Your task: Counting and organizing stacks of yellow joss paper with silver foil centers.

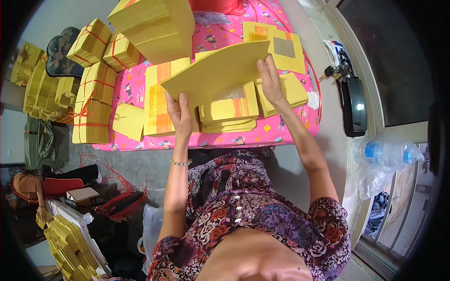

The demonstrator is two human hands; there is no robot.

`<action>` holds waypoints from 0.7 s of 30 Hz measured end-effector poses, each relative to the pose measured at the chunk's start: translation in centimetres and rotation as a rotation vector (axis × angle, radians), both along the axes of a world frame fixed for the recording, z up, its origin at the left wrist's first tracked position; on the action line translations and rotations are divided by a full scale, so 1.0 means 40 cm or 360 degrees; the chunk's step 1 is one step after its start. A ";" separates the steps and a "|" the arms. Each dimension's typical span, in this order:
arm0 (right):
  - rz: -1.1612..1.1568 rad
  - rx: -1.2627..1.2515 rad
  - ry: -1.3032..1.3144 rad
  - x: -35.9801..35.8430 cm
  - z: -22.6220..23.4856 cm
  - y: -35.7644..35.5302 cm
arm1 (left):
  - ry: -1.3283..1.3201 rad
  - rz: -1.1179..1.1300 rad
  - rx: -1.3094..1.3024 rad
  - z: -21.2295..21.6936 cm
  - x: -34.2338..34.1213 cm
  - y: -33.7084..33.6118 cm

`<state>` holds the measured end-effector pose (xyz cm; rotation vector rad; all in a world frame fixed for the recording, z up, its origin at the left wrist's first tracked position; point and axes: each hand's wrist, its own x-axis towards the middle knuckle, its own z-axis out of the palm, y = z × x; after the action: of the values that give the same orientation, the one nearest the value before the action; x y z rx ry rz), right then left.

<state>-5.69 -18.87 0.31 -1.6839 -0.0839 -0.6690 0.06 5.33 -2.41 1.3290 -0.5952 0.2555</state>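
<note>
Gripping a yellow paper sheaf by both ends, two bare hands held it tilted above the pink-covered table, mid-scene, over a near stack with orange patches. The left hand pinched the near left corner, its thumb against the paper; the right hand gripped the right edge, though how its thumb lay could not be told. Nor could it be told whether this was one thick sheet or several.

Handling it well, as a judgement, called for light, even pressure at both ends, so that the bowed paper did not crease. Keeping it clear of the tall stack at the far left and the pile to the right seemed wise, since a bump could have skewed either.

No writing could be read on the yellow paper; the grey square on the sheet at the far right showed no legible mark. The red-tied bundles on the left bore no visible label. A clear plastic bottle at the right had a blue label, its print too small to tell.
</note>
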 end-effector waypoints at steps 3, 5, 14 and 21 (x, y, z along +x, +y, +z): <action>-0.0026 0.0010 -0.0011 -0.003 0.002 0.005 | -0.0026 0.0013 -0.0011 -0.012 0.010 0.007; -0.0047 0.0032 -0.0013 -0.003 0.003 0.016 | 0.0021 -0.0075 0.0020 -0.011 0.006 0.013; -0.0045 0.0321 0.0127 0.013 -0.011 0.013 | 0.0195 -0.0459 -0.0023 0.058 -0.013 -0.013; 0.0451 0.0541 0.0224 -0.033 0.006 0.124 | 0.0359 -0.0894 0.0009 0.084 -0.036 -0.114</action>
<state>-7.00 -13.90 0.57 -1.3529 -0.1008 -0.3286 -1.38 0.76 0.94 1.1253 -0.7489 -0.3505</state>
